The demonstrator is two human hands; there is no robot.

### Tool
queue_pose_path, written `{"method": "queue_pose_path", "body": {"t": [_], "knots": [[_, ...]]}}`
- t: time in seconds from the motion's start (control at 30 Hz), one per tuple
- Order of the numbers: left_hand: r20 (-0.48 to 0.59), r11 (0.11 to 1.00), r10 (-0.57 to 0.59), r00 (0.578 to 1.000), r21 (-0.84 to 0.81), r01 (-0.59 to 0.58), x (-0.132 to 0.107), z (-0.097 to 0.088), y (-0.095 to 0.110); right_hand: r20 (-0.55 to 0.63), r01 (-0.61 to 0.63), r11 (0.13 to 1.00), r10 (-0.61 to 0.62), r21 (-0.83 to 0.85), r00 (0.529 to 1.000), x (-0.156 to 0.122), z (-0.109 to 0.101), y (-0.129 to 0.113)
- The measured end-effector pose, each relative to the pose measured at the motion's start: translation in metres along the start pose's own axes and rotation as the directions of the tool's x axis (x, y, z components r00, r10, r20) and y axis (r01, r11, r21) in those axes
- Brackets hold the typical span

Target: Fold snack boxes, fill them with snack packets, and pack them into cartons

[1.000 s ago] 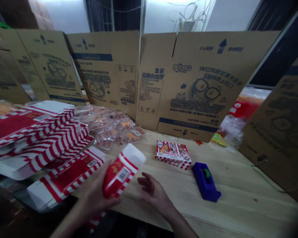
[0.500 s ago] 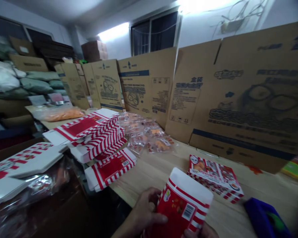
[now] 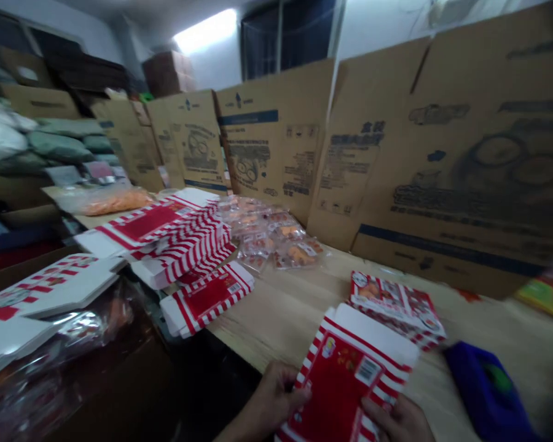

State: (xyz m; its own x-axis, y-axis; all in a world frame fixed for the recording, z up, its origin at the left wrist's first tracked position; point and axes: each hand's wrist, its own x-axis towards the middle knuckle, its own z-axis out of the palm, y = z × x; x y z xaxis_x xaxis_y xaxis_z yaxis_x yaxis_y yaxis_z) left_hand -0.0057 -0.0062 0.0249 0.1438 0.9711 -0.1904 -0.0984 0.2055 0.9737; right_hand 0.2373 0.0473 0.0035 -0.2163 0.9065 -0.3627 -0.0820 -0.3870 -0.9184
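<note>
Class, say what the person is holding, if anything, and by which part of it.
A red-and-white striped carton: the left hand grips its left edge, the right hand its right edge.

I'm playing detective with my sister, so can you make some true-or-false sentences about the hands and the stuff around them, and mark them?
1. The left hand and right hand both hold a striped carton. True.
2. The tape dispenser is yellow. False: the tape dispenser is blue, with green inside.
3. Clear packets lie near the standing cardboard. True.
4. A thumb covers the carton's barcode. False: the barcode is uncovered.
</note>
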Motion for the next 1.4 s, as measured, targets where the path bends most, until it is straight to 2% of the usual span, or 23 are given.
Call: {"method": "queue_pose_path", "body": {"t": [0.1, 0.2, 0.3, 0.37, 0.43, 0.5, 0.53, 0.67, 0.73, 0.8, 0.87, 0.93, 1.03, 1.13, 1.3, 1.4], "knots": [[0.087, 0.996, 0.073, 0.993, 0.04, -0.077, 0.001, -0.001, 0.003, 0.084, 0.072, 0.995, -0.077, 0.068, 0.993, -0.013, 0.008, 0.005], [0.023, 0.982, 0.174, 0.984, -0.082, -0.172, 0.012, 0.0, 0.008, 0.216, 0.059, 0.993, -0.08, 0.104, 0.973, -0.031, 0.017, 0.008], [-0.038, 0.976, 0.147, 0.988, -0.16, -0.151, 0.02, 0.004, 0.007, 0.312, 0.01, 0.988, -0.059, 0.155, 0.948, -0.047, 0.022, 0.015], [-0.025, 0.98, 0.124, 0.992, -0.155, -0.126, 0.021, 0.005, 0.004, 0.247, 0.048, 0.981, -0.094, 0.187, 0.964, -0.053, 0.02, 0.022], [-0.009, 0.983, 0.116, 0.993, -0.144, -0.116, 0.02, 0.006, -0.001, 0.07, 0.153, 0.974, -0.167, 0.165, 0.984, -0.053, 0.016, 0.028], [0.012, 0.985, 0.098, 0.995, -0.146, -0.096, 0.019, 0.006, -0.006, -0.087, 0.239, 0.967, -0.231, 0.091, 0.969, -0.049, 0.011, 0.031], [0.02, 0.986, 0.082, 0.996, -0.146, -0.079, 0.019, 0.005, -0.007, -0.122, 0.255, 0.965, -0.248, 0.052, 0.961, -0.046, 0.009, 0.031], [0.003, 0.998, 0.011, 1.0, -0.057, -0.011, 0.018, 0.002, -0.012, -0.121, 0.283, 0.954, -0.294, -0.095, 0.948, -0.039, 0.006, 0.03], [-0.035, 1.0, 0.009, 0.999, 0.025, -0.008, 0.017, 0.001, -0.016, -0.126, 0.328, 0.928, -0.352, -0.178, 0.927, -0.038, 0.006, 0.032], [-0.087, 0.999, 0.018, 0.996, 0.036, -0.015, 0.017, 0.002, -0.02, -0.132, 0.375, 0.899, -0.41, -0.227, 0.902, -0.037, 0.006, 0.036], [-0.144, 1.0, 0.022, 0.989, -0.019, -0.025, 0.019, 0.003, -0.023, -0.131, 0.397, 0.892, -0.43, -0.218, 0.893, -0.035, 0.006, 0.038], [-0.175, 0.996, 0.02, 0.984, -0.078, -0.034, 0.023, 0.003, -0.022, -0.128, 0.38, 0.915, -0.396, -0.135, 0.909, -0.034, 0.004, 0.036], [-0.072, 0.997, 0.001, 0.997, -0.081, -0.007, 0.031, -0.002, -0.016, -0.046, 0.272, 0.961, -0.27, 0.043, 0.962, -0.032, 0.0, 0.026], [0.05, 0.999, 0.007, 0.999, 0.05, -0.01, 0.035, -0.01, -0.012, 0.087, 0.179, 0.983, -0.183, 0.05, 0.979, -0.03, -0.005, 0.018], [0.062, 0.957, 0.074, 0.995, 0.275, -0.088, 0.03, -0.017, -0.014, 0.081, 0.309, 0.944, -0.301, -0.117, 0.95, -0.031, -0.01, 0.026], [0.129, 0.906, 0.102, 0.986, 0.397, -0.146, 0.026, -0.017, -0.01, 0.145, 0.295, 0.943, -0.274, -0.153, 0.951, -0.034, -0.01, 0.029]]}}
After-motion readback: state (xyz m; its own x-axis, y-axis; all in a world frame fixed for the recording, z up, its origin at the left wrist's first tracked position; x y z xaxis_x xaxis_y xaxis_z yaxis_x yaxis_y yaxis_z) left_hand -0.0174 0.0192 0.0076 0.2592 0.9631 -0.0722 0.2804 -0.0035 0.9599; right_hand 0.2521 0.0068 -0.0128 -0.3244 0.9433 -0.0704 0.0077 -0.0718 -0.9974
